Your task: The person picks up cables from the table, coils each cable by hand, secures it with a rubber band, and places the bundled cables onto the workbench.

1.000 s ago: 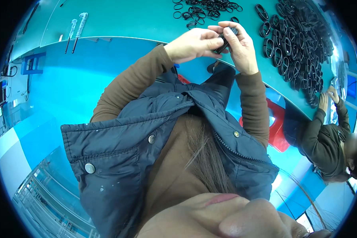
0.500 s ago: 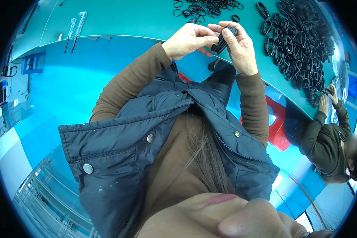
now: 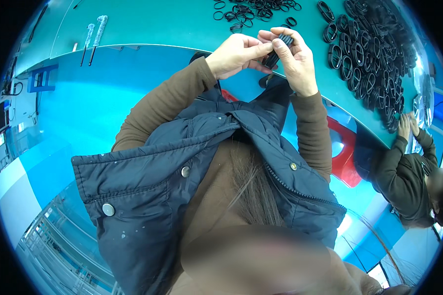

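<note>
Both my hands are raised at the near edge of the green table, around a small coiled bundle of black cable [image 3: 271, 60]. My right hand [image 3: 300, 63] is closed on the bundle, its thumb on the near side and its fingers curled over the top. From the other side my left hand [image 3: 235, 55] pinches the bundle's left edge between thumb and fingers. The fingers hide part of the coil. Just beyond my hands lie loose black rings [image 3: 246, 18], resembling rubber bands.
A large heap of coiled black cables [image 3: 359, 61] covers the table's right side. Clear plastic [image 3: 423, 110] lies beyond it. A co-worker's hands [image 3: 407, 126] rest by the heap's near end. Two wrapped tools [image 3: 99, 30] lie far left. A red stool [image 3: 347, 155] stands below the table.
My left wrist has shifted slightly right and nearer, and the cable bundle has turned a little in my fingers. The co-worker's hands have come closer together, lower at the heap's end.
</note>
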A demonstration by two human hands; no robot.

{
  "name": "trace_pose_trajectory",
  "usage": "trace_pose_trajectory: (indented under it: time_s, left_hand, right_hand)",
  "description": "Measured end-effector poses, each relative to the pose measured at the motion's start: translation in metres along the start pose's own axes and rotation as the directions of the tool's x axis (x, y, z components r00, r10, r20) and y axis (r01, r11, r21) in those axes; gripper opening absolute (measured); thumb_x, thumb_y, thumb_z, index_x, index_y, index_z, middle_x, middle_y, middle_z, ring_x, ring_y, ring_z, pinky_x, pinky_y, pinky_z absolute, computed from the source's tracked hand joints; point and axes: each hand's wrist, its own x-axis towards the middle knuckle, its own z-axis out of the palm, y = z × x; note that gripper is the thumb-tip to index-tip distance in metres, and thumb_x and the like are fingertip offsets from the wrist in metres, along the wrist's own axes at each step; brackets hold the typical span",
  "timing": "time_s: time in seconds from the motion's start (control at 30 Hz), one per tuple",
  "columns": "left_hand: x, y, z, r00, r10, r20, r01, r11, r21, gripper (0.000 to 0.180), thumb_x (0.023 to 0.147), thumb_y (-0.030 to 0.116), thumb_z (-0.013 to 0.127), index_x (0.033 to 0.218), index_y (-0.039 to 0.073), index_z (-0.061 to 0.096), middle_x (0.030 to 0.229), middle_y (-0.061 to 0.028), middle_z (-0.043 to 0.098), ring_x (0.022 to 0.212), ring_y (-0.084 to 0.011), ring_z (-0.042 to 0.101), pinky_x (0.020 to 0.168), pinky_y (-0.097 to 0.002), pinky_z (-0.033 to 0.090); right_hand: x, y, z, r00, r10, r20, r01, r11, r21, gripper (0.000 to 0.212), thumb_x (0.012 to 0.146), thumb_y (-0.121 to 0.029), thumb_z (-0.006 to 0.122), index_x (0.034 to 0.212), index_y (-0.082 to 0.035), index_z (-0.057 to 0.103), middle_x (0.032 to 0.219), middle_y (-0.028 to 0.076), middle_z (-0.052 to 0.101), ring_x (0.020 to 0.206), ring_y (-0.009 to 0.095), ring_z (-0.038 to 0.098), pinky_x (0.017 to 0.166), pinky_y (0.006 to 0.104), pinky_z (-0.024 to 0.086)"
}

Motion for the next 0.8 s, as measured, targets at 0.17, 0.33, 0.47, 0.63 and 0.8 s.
trace_pose_trajectory:
  time_s: [0.17, 0.33, 0.47, 0.63, 0.8]
  left_hand:
    - [-0.013, -0.004, 0.004, 0.999, 0.047, 0.026, -0.051, 0.978, 0.202, 0.027, 0.092, 0.012, 0.054, 0.11, -0.007, 0.056, 0.103, -0.0131, 0.062, 0.094, -0.0198, 0.062, 0.087, -0.0349, 0.051]
    - [-0.013, -0.005, 0.007, 0.992, 0.117, 0.038, -0.122, 0.971, 0.206, 0.025, 0.093, 0.01, 0.051, 0.112, -0.006, 0.056, 0.104, -0.0118, 0.061, 0.094, -0.0202, 0.062, 0.088, -0.0329, 0.05]
    - [-0.012, -0.01, 0.004, 0.992, 0.116, 0.045, -0.122, 0.973, 0.197, 0.025, 0.094, 0.01, 0.049, 0.112, -0.006, 0.055, 0.103, -0.0107, 0.061, 0.093, -0.0204, 0.062, 0.088, -0.0329, 0.051]
    - [-0.012, -0.014, 0.0, 0.992, 0.119, 0.051, -0.127, 0.964, 0.234, 0.025, 0.094, 0.011, 0.05, 0.111, -0.006, 0.055, 0.103, -0.0099, 0.06, 0.093, -0.0196, 0.062, 0.087, -0.032, 0.051]
    - [-0.011, -0.016, -0.001, 0.986, 0.156, 0.056, -0.165, 0.956, 0.242, 0.026, 0.093, 0.01, 0.052, 0.113, -0.007, 0.053, 0.103, -0.0094, 0.06, 0.094, -0.0201, 0.062, 0.088, -0.0314, 0.049]
  right_hand:
    - [0.0, 0.003, 0.001, 0.998, 0.059, -0.003, -0.059, 0.998, 0.032, 0.031, 0.09, -0.015, 0.06, 0.113, 0.003, 0.049, 0.106, 0.016, 0.062, 0.102, 0.02, 0.059, 0.085, 0.0308, 0.05]
    - [0.0, 0.003, 0.0, 0.999, 0.047, 0.01, -0.047, 0.998, 0.047, 0.031, 0.09, -0.017, 0.059, 0.112, 0.002, 0.049, 0.106, 0.017, 0.061, 0.1, 0.021, 0.06, 0.083, 0.0309, 0.051]
    - [0.0, 0.003, -0.001, 0.999, 0.037, 0.016, -0.037, 0.998, 0.042, 0.031, 0.09, -0.018, 0.059, 0.112, 0.002, 0.049, 0.106, 0.017, 0.061, 0.098, 0.023, 0.061, 0.084, 0.0319, 0.052]
    - [0.0, 0.006, 0.0, 0.999, 0.002, 0.042, -0.005, 0.996, 0.088, 0.029, 0.092, -0.016, 0.056, 0.113, 0.002, 0.048, 0.106, 0.017, 0.061, 0.102, 0.024, 0.06, 0.086, 0.0334, 0.052]
    - [-0.002, 0.009, -0.001, 0.998, -0.045, 0.05, 0.039, 0.993, 0.116, 0.026, 0.093, -0.013, 0.053, 0.113, 0.002, 0.046, 0.108, 0.017, 0.059, 0.103, 0.024, 0.059, 0.087, 0.0342, 0.051]
